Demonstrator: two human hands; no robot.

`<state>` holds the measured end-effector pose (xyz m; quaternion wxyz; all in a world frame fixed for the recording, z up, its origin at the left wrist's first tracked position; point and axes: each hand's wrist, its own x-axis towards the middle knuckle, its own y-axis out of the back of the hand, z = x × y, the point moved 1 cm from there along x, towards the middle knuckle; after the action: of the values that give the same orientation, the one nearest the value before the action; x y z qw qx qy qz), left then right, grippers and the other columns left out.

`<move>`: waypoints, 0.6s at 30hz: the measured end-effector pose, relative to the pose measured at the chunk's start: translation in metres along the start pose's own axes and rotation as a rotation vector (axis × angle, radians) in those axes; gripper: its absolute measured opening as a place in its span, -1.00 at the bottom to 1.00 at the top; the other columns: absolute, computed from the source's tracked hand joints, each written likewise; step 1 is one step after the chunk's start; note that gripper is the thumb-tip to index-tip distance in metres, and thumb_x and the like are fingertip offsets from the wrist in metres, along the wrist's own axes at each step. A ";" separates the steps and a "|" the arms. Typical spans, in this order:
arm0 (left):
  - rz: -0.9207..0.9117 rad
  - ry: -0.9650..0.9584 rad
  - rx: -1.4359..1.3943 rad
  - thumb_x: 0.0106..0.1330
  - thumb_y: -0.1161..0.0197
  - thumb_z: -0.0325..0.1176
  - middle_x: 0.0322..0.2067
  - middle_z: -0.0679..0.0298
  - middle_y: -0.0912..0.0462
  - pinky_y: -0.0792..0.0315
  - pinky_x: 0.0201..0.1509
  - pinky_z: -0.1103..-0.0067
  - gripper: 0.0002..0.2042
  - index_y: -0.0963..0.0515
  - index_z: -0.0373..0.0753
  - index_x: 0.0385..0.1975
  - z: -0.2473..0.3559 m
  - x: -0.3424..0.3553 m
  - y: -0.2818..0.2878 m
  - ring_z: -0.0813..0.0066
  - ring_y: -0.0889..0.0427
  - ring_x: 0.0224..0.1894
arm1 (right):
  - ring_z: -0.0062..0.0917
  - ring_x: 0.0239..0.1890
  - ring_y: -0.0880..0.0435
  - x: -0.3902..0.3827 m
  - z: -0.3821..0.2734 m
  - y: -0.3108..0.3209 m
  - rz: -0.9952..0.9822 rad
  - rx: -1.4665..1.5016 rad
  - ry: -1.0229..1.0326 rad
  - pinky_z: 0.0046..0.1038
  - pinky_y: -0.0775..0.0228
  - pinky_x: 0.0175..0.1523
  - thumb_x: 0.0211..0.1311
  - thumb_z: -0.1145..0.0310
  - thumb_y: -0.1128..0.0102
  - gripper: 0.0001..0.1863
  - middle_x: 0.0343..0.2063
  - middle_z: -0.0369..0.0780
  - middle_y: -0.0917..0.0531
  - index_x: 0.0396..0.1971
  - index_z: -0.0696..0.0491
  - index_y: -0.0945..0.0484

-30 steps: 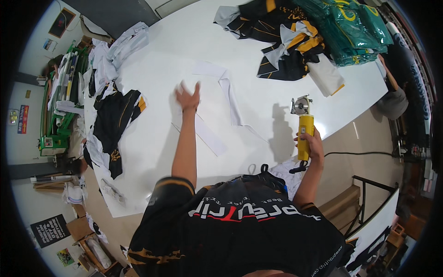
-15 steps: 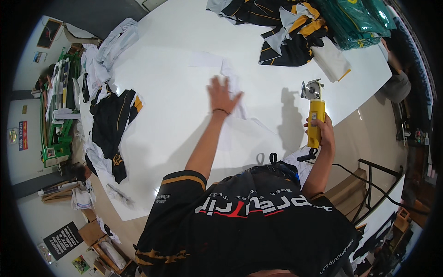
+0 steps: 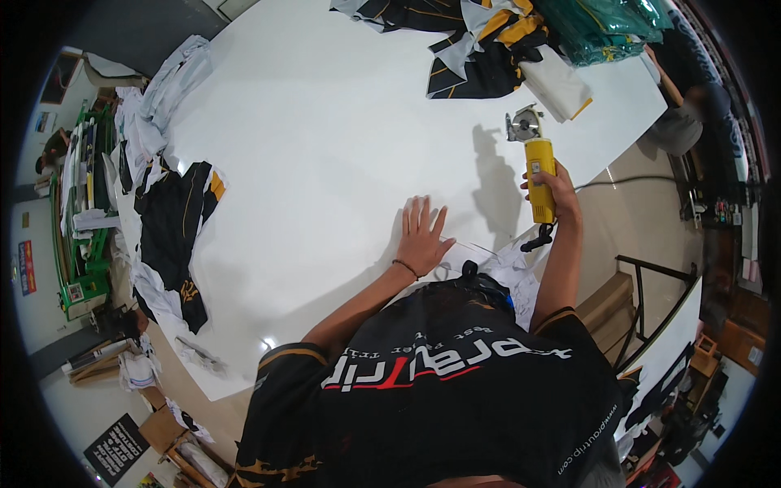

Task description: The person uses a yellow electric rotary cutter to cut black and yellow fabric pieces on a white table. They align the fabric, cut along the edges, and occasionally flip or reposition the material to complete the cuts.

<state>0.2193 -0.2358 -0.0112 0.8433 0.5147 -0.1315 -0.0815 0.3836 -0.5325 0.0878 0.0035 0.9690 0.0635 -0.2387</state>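
Observation:
My left hand (image 3: 421,236) lies palm down with its fingers spread, low on the white table (image 3: 317,154). Beside its thumb, white fabric scraps (image 3: 511,275) are bunched against my body at the near edge. My right hand (image 3: 561,193) is wrapped round the yellow body of an electric rotary cutter (image 3: 539,167), held up above the table's right side. The cutter's round metal blade points away from me, and its shadow falls on the tabletop to the left. A black cord end hangs from its near end.
At the left edge lie black-and-orange fabric pieces (image 3: 169,232) and pale grey cloth (image 3: 175,85). More black, grey and orange cut pieces (image 3: 476,69), folded white fabric (image 3: 557,85) and green plastic-wrapped packs (image 3: 598,28) sit at the far right. Another person (image 3: 679,122) is beyond the right edge.
My left hand has swept toward me and to the right, taking the white scrap from mid-table to the near edge. The cutter stays in my right hand; the view has shifted slightly.

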 end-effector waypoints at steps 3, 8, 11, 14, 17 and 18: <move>-0.380 -0.234 0.100 0.47 -0.20 -0.02 0.38 -0.22 -0.38 -0.13 0.54 0.06 -0.38 -0.37 -0.18 0.45 0.031 -0.010 -0.010 -0.05 -0.25 0.52 | -0.25 -0.22 -0.79 0.025 0.012 0.000 -0.074 0.036 -0.033 -0.24 -0.70 -0.23 0.17 0.43 -0.26 -0.39 -0.14 0.01 -0.67 0.21 0.22 -0.29; -0.770 -0.088 -1.060 0.56 -0.15 -0.14 0.09 0.08 -0.74 -0.53 0.26 0.43 -0.59 -0.59 -0.20 0.26 0.066 0.012 0.000 0.26 -0.74 0.10 | -0.30 -0.16 -0.76 0.064 0.015 -0.012 -0.258 0.107 -0.002 -0.27 -0.71 -0.13 0.21 0.38 -0.27 -0.40 -0.14 -0.02 -0.67 0.23 0.24 -0.33; -0.431 -0.121 -0.969 0.54 -0.19 -0.20 0.05 0.13 -0.77 -0.58 0.20 0.40 -0.64 -0.63 -0.22 0.20 0.042 0.010 0.021 0.28 -0.77 0.05 | -0.37 -0.18 -0.72 0.085 0.008 -0.020 -0.295 0.047 -0.025 -0.33 -0.67 -0.11 0.21 0.34 -0.30 -0.43 -0.16 -0.07 -0.67 0.18 0.28 -0.42; -0.241 0.086 -0.917 0.49 -0.27 -0.22 0.05 0.12 -0.76 -0.61 0.15 0.41 -0.67 -0.66 -0.22 0.14 0.005 -0.023 0.044 0.27 -0.77 0.03 | -0.43 -0.32 -0.71 0.104 0.006 -0.037 -0.216 -0.164 0.023 -0.39 -0.63 -0.19 0.19 0.30 -0.31 -0.48 -0.22 -0.14 -0.69 0.11 0.24 -0.52; -0.067 0.299 -0.765 0.48 -0.27 -0.23 0.03 0.12 -0.77 -0.63 0.10 0.42 -0.69 -0.68 -0.21 0.11 -0.032 -0.068 0.067 0.27 -0.77 -0.02 | -0.52 -0.37 -0.67 0.136 0.035 -0.018 -0.185 -0.151 0.062 -0.41 -0.58 -0.24 0.24 0.27 -0.36 -0.57 -0.32 -0.24 -0.68 0.00 0.25 -0.60; -0.008 0.398 -0.693 0.48 -0.27 -0.23 0.03 0.13 -0.77 -0.63 0.08 0.43 -0.70 -0.68 -0.20 0.10 -0.041 -0.092 0.077 0.28 -0.77 -0.04 | -0.53 -0.37 -0.67 0.137 0.035 -0.013 -0.163 -0.208 0.101 -0.42 -0.57 -0.25 0.26 0.24 -0.37 -0.58 -0.33 -0.26 -0.68 -0.02 0.24 -0.62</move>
<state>0.1441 -0.1405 0.0269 0.9756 0.2060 0.0717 -0.0231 0.4860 -0.5047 -0.0062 0.0812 0.9658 0.1664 -0.1813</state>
